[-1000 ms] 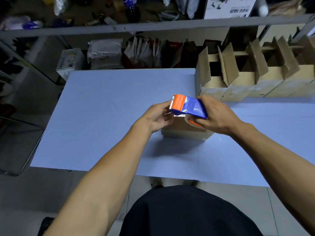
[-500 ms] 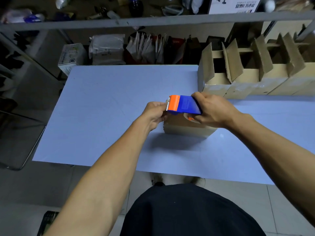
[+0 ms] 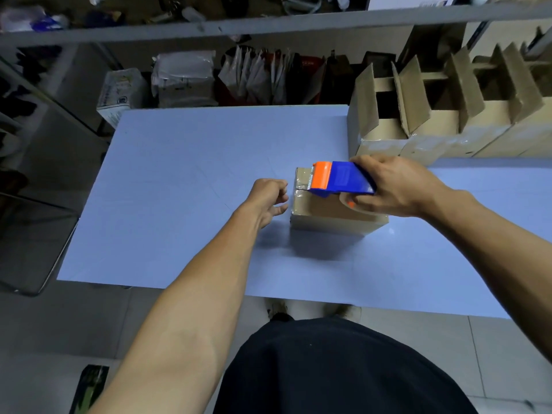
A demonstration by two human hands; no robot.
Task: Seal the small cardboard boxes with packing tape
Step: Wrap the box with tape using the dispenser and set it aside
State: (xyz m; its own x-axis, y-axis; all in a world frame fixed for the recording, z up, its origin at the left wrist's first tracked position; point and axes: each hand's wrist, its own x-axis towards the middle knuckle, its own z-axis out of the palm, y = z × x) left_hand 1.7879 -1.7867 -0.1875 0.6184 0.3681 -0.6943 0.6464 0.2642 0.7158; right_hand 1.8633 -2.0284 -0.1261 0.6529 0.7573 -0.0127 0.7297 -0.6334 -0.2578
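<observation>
A small cardboard box [image 3: 322,215] stands closed on the white table [image 3: 191,180], with clear tape along its top toward the left edge. My right hand [image 3: 394,186] grips a blue and orange tape dispenser [image 3: 340,179] that lies on the box top, its orange toothed end at the box's left edge. My left hand [image 3: 268,198] hovers just left of the box with loosely curled fingers, holding nothing and apart from the cardboard.
Several open cardboard boxes [image 3: 448,127] with raised flaps line the table's far right. Behind the table a shelf [image 3: 209,25] holds packets and bags [image 3: 185,79]. The near table edge runs in front of my body.
My left hand has come off the box's left side and drawn back a little. The dispenser has stayed near the box's left edge.
</observation>
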